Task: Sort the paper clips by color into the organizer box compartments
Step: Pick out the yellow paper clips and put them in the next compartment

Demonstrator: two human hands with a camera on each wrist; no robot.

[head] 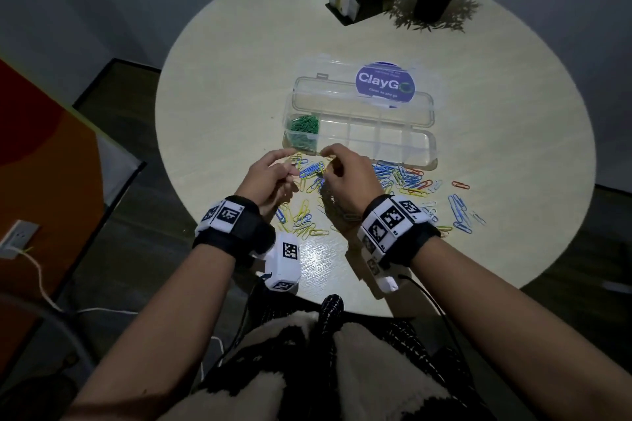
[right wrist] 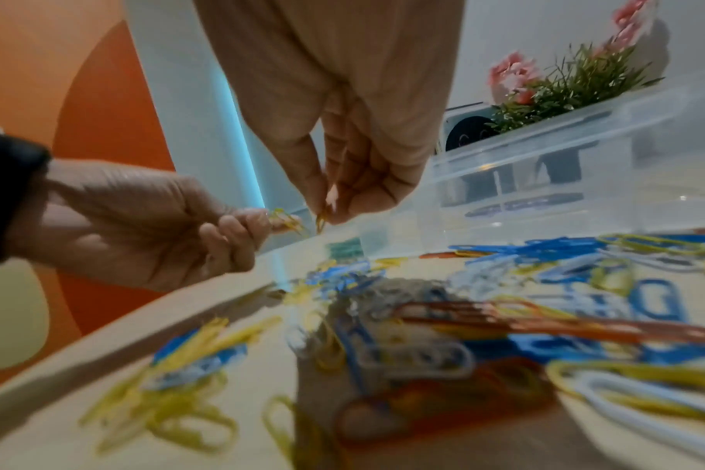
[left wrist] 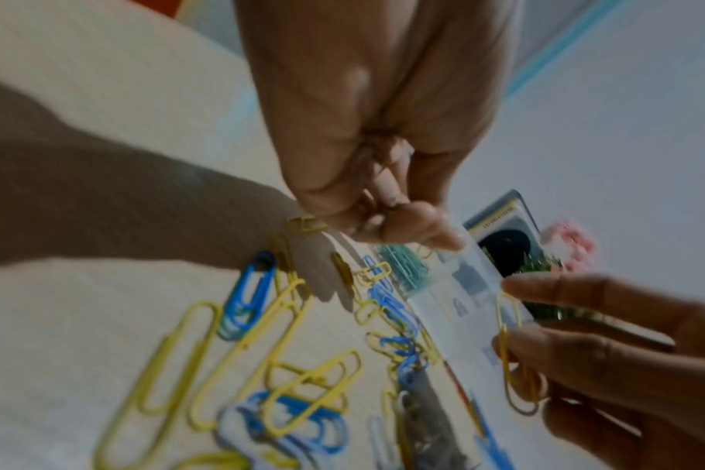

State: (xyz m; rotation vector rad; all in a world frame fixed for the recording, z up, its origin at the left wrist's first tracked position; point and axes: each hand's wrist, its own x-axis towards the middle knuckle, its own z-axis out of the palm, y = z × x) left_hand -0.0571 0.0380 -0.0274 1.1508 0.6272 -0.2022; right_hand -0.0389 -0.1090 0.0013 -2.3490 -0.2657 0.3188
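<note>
Yellow paper clips are gathered in both hands beside the clear organizer box.

From the head view, the left hand (head: 270,174) and right hand (head: 345,178) are held close together just in front of the transparent plastic organizer box (head: 424,147), whose leftmost compartment is filled with green paper clips (head: 302,125); loose blue, yellow, red and white wire clips (head: 407,178) are scattered on the pale round table (head: 219,85). In the left wrist view, the left fingers are curled round a yellow clip, and a thin yellow paper clip (left wrist: 510,337) is pinched by the right fingers (left wrist: 576,349). In the right wrist view, both hands are seen pinching yellow clips, probably so that one colour is collected for a single drop.
</note>
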